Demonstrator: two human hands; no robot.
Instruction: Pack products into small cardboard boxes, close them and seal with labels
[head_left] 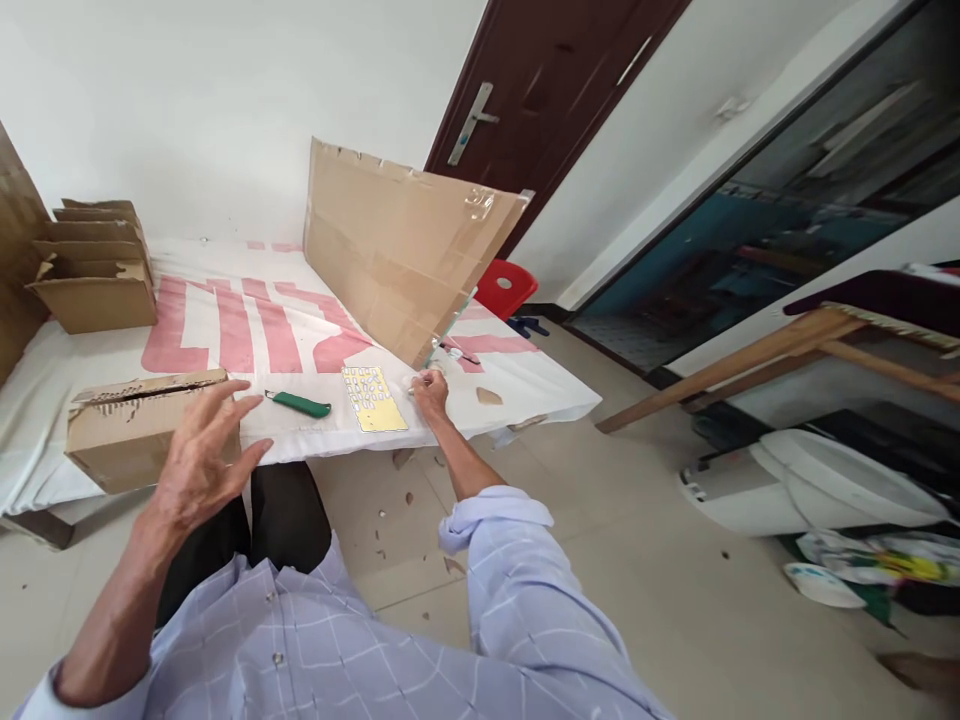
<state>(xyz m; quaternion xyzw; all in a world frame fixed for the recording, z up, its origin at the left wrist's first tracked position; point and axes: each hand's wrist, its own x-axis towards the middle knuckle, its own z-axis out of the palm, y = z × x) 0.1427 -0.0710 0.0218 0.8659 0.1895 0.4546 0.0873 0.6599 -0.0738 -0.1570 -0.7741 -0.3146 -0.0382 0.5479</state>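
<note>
My left hand [201, 460] is open, its fingers spread, in front of the right end of a closed cardboard box [124, 435]. My right hand [430, 392] is closed at the lower corner of a large upright cardboard sheet [405, 245]. Its fingertips pinch something small and whitish that I cannot make out. Between the hands lies a green utility knife [301, 403]. Beside it, nearer my right hand, is a yellow sheet [379, 415] with rows of small white pieces on its upper part. A small cardboard scrap [489, 397] lies right of my right hand.
A white cloth with red print covers the table [555, 385]. Several folded cardboard pieces [101, 290] stand at the back left. Behind the sheet is a red plastic seat [506, 288]. Scraps litter the floor [405, 575] below, and a wooden-legged table [739, 360] stands at right.
</note>
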